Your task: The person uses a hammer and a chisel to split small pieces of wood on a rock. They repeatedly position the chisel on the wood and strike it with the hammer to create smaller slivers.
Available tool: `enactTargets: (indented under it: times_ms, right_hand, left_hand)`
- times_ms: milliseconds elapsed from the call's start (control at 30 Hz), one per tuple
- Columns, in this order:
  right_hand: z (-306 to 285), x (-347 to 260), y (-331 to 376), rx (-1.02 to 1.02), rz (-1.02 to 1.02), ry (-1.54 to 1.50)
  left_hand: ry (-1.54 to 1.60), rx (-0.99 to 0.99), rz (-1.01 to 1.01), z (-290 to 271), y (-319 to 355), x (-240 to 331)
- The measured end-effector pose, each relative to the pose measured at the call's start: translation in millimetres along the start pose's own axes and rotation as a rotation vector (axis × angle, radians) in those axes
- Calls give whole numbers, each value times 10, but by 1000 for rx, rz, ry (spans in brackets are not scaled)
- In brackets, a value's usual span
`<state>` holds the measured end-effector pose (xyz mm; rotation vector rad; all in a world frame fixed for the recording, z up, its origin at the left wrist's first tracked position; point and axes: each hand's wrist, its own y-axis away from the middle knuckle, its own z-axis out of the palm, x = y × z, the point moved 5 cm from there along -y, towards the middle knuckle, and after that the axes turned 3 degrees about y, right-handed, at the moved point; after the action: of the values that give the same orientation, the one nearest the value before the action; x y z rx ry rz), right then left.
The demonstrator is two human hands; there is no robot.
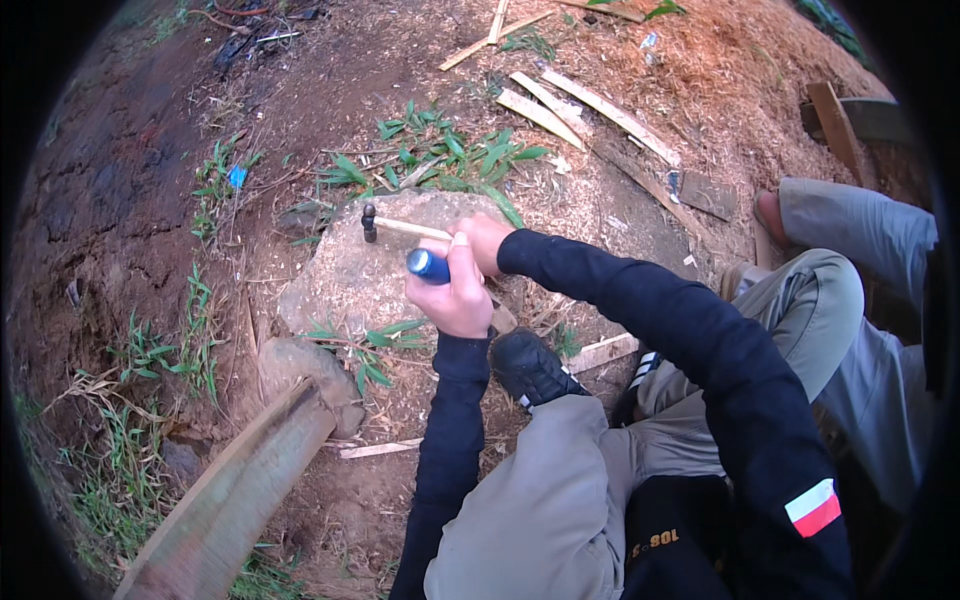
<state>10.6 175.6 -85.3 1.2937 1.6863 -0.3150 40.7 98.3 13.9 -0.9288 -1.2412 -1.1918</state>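
Farthest left, nearer the body than the left hand (456,306) and well apart from it, a wooden plank (225,505) slants up, its far end against a stone (292,362). A blue scrap (236,176) lies on the ground well to the left of both hands and farther out. A broad, flat rock (335,275) dusted with wood chips spreads just beyond and left of the hands. Above it, the hammer (405,229) points leftward from the right hand (486,243), its dark head clear of the fingers. The left hand is curled closed around a blue cylinder (428,265) with a pale top, the thumb raised along its side. The right hand, just beside and beyond the left, is closed on the pale hammer handle; some of its fingers are hidden. Just right of the left hand and nearer the body is a black shoe (532,366). Beyond and right of the right hand lie pale wood strips (610,115). Farthest right, well apart from it, is another person's trousered leg (850,222).
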Motion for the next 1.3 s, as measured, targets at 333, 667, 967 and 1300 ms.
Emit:
enactTargets:
  times_ms: [333,667,967,1300]
  right_hand:
    - [-24,-168,231,-162,-75,-181]
    - [26,-167,270,-107,-124,-145]
    - [63,-157,264,-150,-35,-127]
    - [88,-148,288,-119,-49,-159]
  left_hand:
    - [134,-6,-3,-115,36,111]
    - [116,-47,38,-71,129,173]
    - [126,-204,174,-127,565,262]
    - [-31,-547,537,-66,1098,305]
